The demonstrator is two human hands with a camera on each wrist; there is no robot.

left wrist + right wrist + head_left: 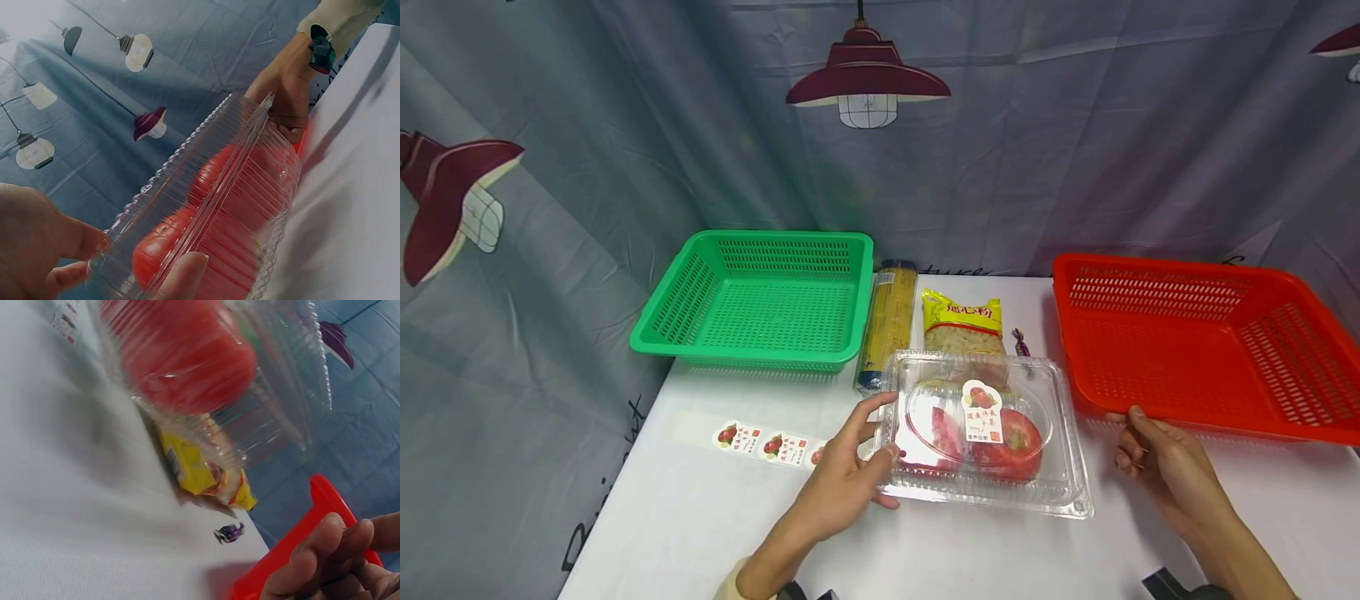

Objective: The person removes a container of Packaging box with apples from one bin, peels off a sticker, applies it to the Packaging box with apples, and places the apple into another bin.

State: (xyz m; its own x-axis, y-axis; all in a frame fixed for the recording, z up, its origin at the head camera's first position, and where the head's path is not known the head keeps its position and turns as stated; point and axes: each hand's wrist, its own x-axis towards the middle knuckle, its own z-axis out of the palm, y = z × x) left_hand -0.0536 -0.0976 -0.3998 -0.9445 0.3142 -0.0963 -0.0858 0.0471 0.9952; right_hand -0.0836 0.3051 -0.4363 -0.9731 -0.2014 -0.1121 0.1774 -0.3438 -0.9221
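My left hand grips the left end of a clear plastic clamshell box, thumb at its near side. Two red tomatoes lie inside; the left wrist view shows them through the ribbed wall. A white label with a fruit picture is on the lid. To the right of the box, my right hand has loosely curled fingers, thumb beside the index finger. It overlaps the near rim of the red basket; whether they touch is unclear. Nothing shows between its fingers.
A strip of labels lies left of the box. A green basket stands at the back left. Between the baskets are a long yellow pasta pack, a yellow macaroni bag and a purple wrapped candy.
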